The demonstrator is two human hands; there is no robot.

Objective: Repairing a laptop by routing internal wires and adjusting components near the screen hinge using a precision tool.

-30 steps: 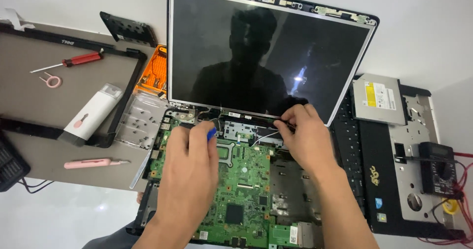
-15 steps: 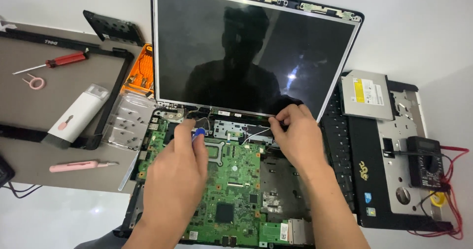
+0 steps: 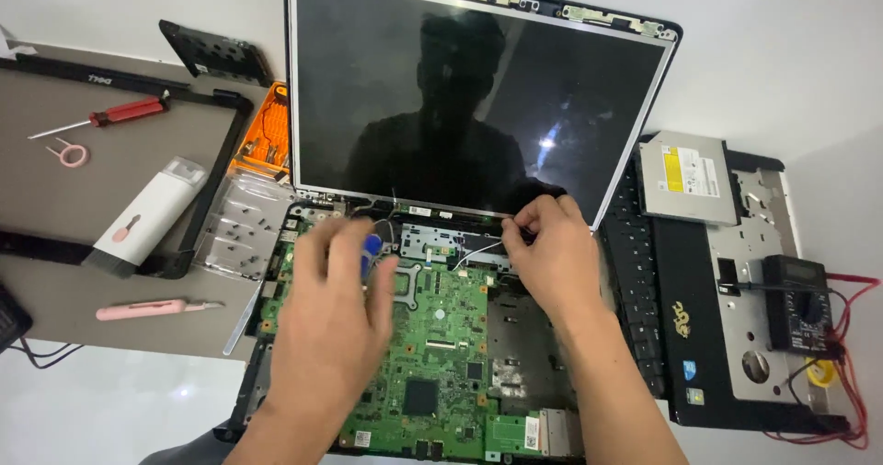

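Two bare hands at work over an opened laptop, centre of the frame. Left hand [image 3: 336,313] blurred, lying over the left part of the green motherboard [image 3: 432,355], fingers closed around a blue-handled tool [image 3: 372,249] whose tip cannot be made out. Right hand [image 3: 552,253] at the hinge line just under the lower right of the screen [image 3: 478,97], fingertips pinched together on a thin white cable [image 3: 478,252] running left across the board's top edge. Screen upright behind both hands, dark, bezel off, metal frame bare.

Elsewhere on the tabletop [image 3: 800,51]:
- upper left of the frame: black screen bezel [image 3: 110,83] lying flat on a grey mat, with a red-handled screwdriver [image 3: 124,114], a small pink ring tool [image 3: 72,156] and a white cleaning-kit case [image 3: 147,217] on or inside it.
- just left of the screen: orange bit holder [image 3: 260,138], below it a clear plastic tray [image 3: 241,230] with small screws.
- lower left: pink craft knife [image 3: 152,310] near the mat's edge.
- top left, beside the bezel: black slotted cover [image 3: 216,53].
- right of the laptop: black keyboard [image 3: 639,309] on its side, touching a black palm-rest panel [image 3: 708,336]; silver optical drive [image 3: 690,178] resting on the panel's upper end.
- far right: black multimeter [image 3: 800,301] on the panel, red leads looping off toward the frame's edge.
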